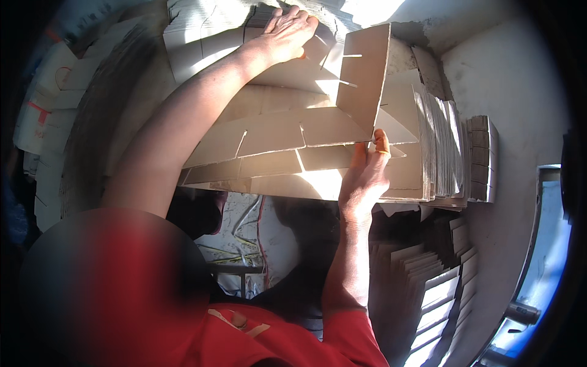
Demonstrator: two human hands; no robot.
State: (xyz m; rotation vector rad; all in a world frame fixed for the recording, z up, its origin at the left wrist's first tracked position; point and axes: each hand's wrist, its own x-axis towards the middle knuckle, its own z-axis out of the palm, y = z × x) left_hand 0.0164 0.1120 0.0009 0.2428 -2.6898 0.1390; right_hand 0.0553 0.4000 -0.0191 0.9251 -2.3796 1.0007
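My left hand [287, 33] reaches to the far stack of slotted cardboard strips [211, 40]. Its fingers curl over the top edge and the thumb lies against the front face, gripping cardboard there; how many strips are between them is hidden. My right hand [365, 177] is closed on a partly joined cardboard divider, pinching it near the corner with orange-covered fingertips. One long slotted strip [275, 131] of that divider runs left, and a cross strip [365, 76] stands upright from its right end. Another long strip [269, 164] lies just nearer to me.
More cardboard sheets stand packed on edge [443, 147] at the right, beside a small strip bundle [483, 159] near the wall. Below right are further stacked strips [422, 275]. Cardboard pieces [52, 116] line the far left. A metal-framed stand [241, 270] shows below the table edge.
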